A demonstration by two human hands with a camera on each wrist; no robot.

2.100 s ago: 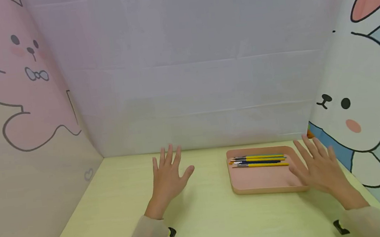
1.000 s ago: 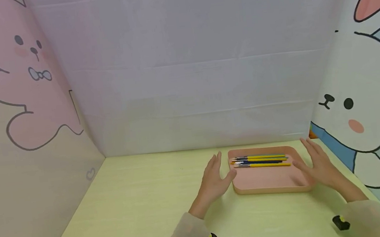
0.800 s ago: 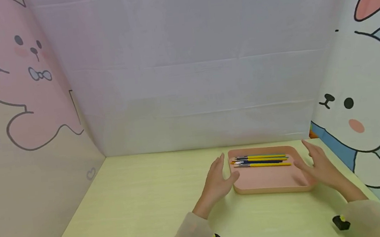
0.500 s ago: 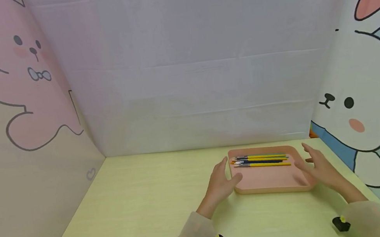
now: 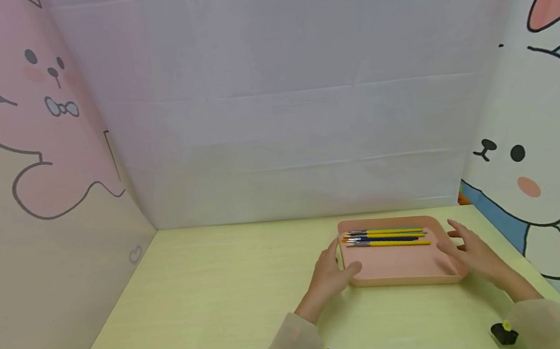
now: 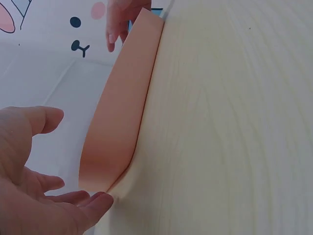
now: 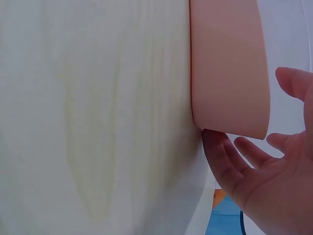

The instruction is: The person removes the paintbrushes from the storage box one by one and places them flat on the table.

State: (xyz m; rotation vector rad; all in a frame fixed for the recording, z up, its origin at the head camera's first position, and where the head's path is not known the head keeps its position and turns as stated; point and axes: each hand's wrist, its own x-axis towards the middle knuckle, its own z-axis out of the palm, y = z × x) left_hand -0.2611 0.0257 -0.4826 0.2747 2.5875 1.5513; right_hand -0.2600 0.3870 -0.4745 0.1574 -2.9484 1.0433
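A shallow pink tray (image 5: 399, 267) with rounded corners lies on the table at the right in the head view. Several paintbrushes (image 5: 388, 237) with yellow and dark blue handles lie together along its back part. My left hand (image 5: 329, 275) is at the tray's left end, thumb raised over the rim and fingers low outside the wall. In the left wrist view its fingertips (image 6: 100, 203) are right at the tray's near corner. My right hand (image 5: 478, 255) stands at the opposite end, thumb above the rim; in the right wrist view its fingertips (image 7: 215, 139) reach the tray's bottom edge.
The pale wood table (image 5: 212, 303) stretches left of the tray. A white cloth wall (image 5: 278, 111) stands behind, with a pink animal drawing (image 5: 42, 138) on the left wall and a rabbit drawing (image 5: 529, 129) on the right wall close by the right hand.
My left hand has come rightward from the middle of the table to the tray's left end. My right hand has lowered at the right end, its fingers bending inward. The tray stays put.
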